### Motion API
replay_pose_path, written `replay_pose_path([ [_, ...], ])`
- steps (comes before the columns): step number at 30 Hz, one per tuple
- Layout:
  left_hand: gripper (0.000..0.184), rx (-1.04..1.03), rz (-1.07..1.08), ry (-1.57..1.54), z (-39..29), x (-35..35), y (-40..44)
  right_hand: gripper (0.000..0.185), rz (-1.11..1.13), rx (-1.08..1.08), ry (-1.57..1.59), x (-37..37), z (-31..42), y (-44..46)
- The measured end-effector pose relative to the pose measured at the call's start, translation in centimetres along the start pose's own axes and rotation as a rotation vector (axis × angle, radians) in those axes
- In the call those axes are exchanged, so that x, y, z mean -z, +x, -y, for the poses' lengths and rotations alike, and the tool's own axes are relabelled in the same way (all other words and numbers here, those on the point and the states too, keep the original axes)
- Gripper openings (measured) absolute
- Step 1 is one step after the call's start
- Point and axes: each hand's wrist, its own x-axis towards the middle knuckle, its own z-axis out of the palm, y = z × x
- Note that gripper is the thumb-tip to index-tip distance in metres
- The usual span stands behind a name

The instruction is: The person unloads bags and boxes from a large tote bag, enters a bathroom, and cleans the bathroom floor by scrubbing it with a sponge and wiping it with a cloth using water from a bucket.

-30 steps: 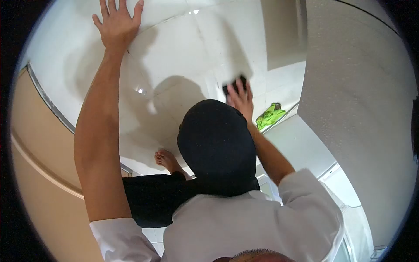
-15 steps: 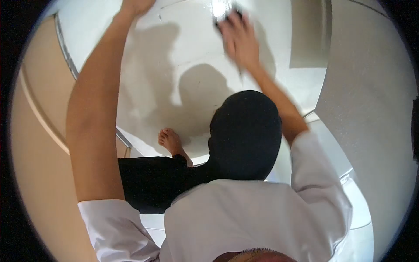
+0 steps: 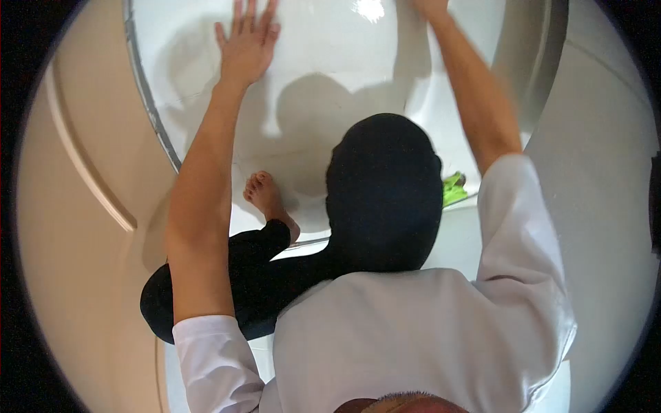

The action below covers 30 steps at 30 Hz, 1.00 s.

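Most of the view in front of the person is blocked by a knee in black trousers (image 3: 385, 196), which covers the lower middle of the white tiled floor (image 3: 372, 62). The other leg is folded out to the left, and a bare foot (image 3: 261, 194) stands on the floor close to its near edge, where a thin metal strip (image 3: 310, 242) runs. Just beyond the knee's right side, by the floor's near right corner, lies a crumpled bright green cloth (image 3: 453, 189) with a small dark object (image 3: 460, 178) against its upper end; the knee appears to cut off part of the cloth. A greyish metal strip (image 3: 146, 89) follows the floor's left edge, beside a beige panel (image 3: 69, 275) bearing a pale curved rail (image 3: 86, 165). A grey panel (image 3: 599, 193) closes off the right side.

The left hand (image 3: 248, 51) is palm down near the floor's left edge, fingers spread, apparently resting on the tiles. The right hand (image 3: 432, 7) reaches farther out and is cut off by the top of the view, so its grip and whatever it holds cannot be told. Glare (image 3: 368, 9) shines on the tiles between the two hands, and broad shadows fall across the floor.
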Motion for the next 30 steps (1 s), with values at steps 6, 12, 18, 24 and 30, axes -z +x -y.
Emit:
replay_pose_path([
  [6,0.058,0.053,0.345,-0.228,2.7,2.6,0.9,0.050,1.247,-0.809,0.691,8.8,21.2,-20.1],
  [12,0.054,-0.048,0.347,-0.391,4.7,2.5,1.1,0.033,0.527,0.129,0.657,1.6,13.3,-4.8],
  [18,0.055,0.186,0.084,-0.887,7.7,2.3,0.4,0.037,0.294,-0.229,0.328,-1.4,11.9,0.9],
  [24,0.075,0.886,-0.312,-0.327,6.3,-3.1,-15.0,0.047,0.969,0.259,0.896,9.9,21.9,-16.2],
  [30,0.078,0.804,-0.100,-0.256,2.8,-5.2,-23.6,0.040,0.259,0.213,0.278,-5.6,13.6,6.0],
])
